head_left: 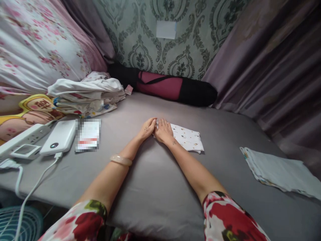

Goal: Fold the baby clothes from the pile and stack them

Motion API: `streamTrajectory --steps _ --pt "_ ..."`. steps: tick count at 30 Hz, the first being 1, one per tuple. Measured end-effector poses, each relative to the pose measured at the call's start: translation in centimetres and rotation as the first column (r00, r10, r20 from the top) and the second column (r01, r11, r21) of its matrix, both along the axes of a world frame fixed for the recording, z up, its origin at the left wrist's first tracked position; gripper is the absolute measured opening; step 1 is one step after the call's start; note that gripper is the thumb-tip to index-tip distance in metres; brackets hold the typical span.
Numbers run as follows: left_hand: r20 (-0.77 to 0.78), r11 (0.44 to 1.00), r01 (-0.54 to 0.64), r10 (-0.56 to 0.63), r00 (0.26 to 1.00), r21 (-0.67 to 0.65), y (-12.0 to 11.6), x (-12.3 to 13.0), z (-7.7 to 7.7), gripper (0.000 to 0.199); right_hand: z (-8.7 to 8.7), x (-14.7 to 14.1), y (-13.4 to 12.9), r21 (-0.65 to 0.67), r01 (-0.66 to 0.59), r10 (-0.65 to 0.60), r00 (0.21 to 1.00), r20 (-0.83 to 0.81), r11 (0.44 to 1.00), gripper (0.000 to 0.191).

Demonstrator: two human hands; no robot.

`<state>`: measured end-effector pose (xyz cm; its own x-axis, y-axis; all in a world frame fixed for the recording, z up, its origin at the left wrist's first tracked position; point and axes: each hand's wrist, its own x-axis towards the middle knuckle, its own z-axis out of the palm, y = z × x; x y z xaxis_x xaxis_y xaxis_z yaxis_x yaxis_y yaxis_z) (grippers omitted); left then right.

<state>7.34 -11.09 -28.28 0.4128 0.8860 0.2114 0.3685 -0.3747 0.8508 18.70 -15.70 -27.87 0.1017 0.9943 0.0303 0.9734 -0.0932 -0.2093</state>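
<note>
A small folded white cloth (187, 138) with a sparse print of little figures and dots lies flat on the grey sheet in front of me. My left hand (147, 129) is at its left end, the fingers curled round that edge; part of the grip is hidden. On top of the same end my right hand (164, 130) lies flat, palm down and fingers stretched out, its fingertips close to the left hand. The rest of the cloth sticks out to the right of it.
Folded clothes (87, 93) are piled at the left, near a power bank (60, 137), a power strip (25, 139) and a blurred-out phone-sized object (88, 135). A black and maroon long bag (160, 85) lies along the wall. Another folded white cloth stack (281, 169) rests at right.
</note>
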Motion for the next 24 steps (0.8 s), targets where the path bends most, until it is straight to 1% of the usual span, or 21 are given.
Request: streamTrajectory --steps 5,8,11,14,17,19,22,24 --pt "0.004 1.000 0.022 -0.022 1.000 0.022 0.7 0.1 -1.2 0.048 -1.3 0.2 0.3 0.036 0.008 -0.008 1.000 -0.007 0.999 0.067" --pt "-0.015 0.998 0.040 -0.040 0.999 0.042 1.1 0.0 -1.7 0.048 -1.2 0.3 0.3 0.033 0.011 -0.010 1.000 -0.030 0.999 0.067" --pt "-0.048 0.996 0.056 -0.052 0.997 0.067 1.3 -0.2 -1.9 0.050 0.4 0.1 -0.6 0.029 -0.010 0.012 0.998 -0.068 1.000 0.062" --pt "-0.090 0.993 0.074 -0.065 0.994 0.095 1.2 -0.4 -2.0 0.052 2.7 0.8 -3.0 0.049 -0.020 0.024 0.996 -0.090 0.999 0.060" --pt "-0.137 0.991 0.077 -0.061 0.989 0.114 1.1 -0.3 -2.1 0.053 4.5 2.8 -6.3 0.026 0.012 -0.009 0.996 -0.093 1.000 0.060" --pt "-0.180 0.987 0.085 -0.059 0.982 0.138 1.1 -0.2 -2.1 0.053 5.0 4.9 -8.4 -0.006 0.058 -0.058 0.995 -0.076 0.998 0.059" --pt "-0.262 0.971 0.098 -0.038 0.964 0.219 1.2 -0.2 -1.9 0.052 5.1 8.5 -10.9 -0.018 0.151 -0.151 0.988 -0.041 0.988 0.056" --pt "-0.324 0.968 0.055 0.027 0.946 0.243 1.4 -0.1 -1.4 0.051 4.9 10.9 -12.1 0.009 0.226 -0.226 0.974 -0.024 0.974 0.053"
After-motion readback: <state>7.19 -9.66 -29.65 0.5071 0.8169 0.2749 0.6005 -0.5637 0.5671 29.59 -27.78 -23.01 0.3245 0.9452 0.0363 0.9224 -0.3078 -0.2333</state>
